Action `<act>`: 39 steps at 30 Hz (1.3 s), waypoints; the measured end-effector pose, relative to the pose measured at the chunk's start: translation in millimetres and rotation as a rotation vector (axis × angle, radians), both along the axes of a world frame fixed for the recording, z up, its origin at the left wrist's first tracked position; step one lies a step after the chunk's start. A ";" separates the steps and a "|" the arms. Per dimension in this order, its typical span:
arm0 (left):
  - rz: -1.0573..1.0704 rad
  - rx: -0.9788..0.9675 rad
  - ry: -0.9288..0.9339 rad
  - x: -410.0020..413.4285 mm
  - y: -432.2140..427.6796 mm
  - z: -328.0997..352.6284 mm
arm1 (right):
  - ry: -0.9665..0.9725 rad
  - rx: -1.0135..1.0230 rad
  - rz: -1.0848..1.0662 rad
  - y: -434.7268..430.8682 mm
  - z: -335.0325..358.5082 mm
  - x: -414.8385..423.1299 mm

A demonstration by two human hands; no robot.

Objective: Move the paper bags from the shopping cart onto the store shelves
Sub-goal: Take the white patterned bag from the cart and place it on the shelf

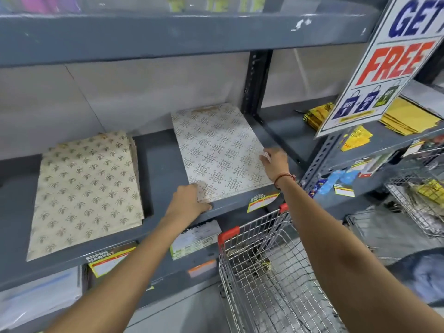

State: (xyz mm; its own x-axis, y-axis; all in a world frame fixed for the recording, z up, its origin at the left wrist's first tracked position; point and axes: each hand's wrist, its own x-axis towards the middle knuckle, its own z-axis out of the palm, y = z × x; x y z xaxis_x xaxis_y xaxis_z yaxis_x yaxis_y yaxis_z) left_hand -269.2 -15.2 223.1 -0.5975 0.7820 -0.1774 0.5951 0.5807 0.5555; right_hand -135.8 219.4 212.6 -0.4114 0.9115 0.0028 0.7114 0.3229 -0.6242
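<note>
A white paper bag with a knot pattern (216, 150) lies flat on the grey shelf (158, 174), on its right half. My left hand (189, 200) grips the bag's near left corner at the shelf's front edge. My right hand (274, 162) rests on the bag's right edge, fingers bent onto it. To the left a stack of beige paper bags with a leaf pattern (86, 191) lies flat on the same shelf. The wire shopping cart (269, 272) stands below my arms; I see no paper bags in the part that shows.
A "GET FREE" sign (384, 68) hangs at the upper right. Yellow bags (408, 118) lie on the neighbouring shelf to the right. A dark upright post (257, 80) divides the shelves. Wire baskets (418, 200) stand on the right. Price labels line the shelf's front edge.
</note>
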 end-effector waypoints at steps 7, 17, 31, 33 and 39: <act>0.003 0.028 0.124 8.9 3.1 -1.1 | -0.170 0.027 0.106 -9.5 1.0 27.7; 0.072 0.084 0.105 16.5 2.1 -5.2 | -0.300 -0.079 0.351 4.9 5.3 64.2; 0.165 0.121 0.071 13.6 2.6 -7.2 | -0.264 -0.021 0.203 10.5 11.5 64.3; 0.138 0.111 0.118 14.6 0.1 -9.6 | -0.285 -0.018 0.209 9.4 13.9 63.1; 0.053 0.053 0.098 7.4 -1.5 -9.8 | -0.296 -0.079 0.226 6.1 18.3 61.9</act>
State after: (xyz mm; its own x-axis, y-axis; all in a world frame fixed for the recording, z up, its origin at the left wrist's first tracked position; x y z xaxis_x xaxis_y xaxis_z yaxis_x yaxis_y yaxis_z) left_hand -261.9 -16.6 213.3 -0.6504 0.7558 -0.0757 0.6173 0.5840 0.5272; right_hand -73.9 225.4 230.9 -0.5743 0.7905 -0.2128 0.7811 0.4514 -0.4313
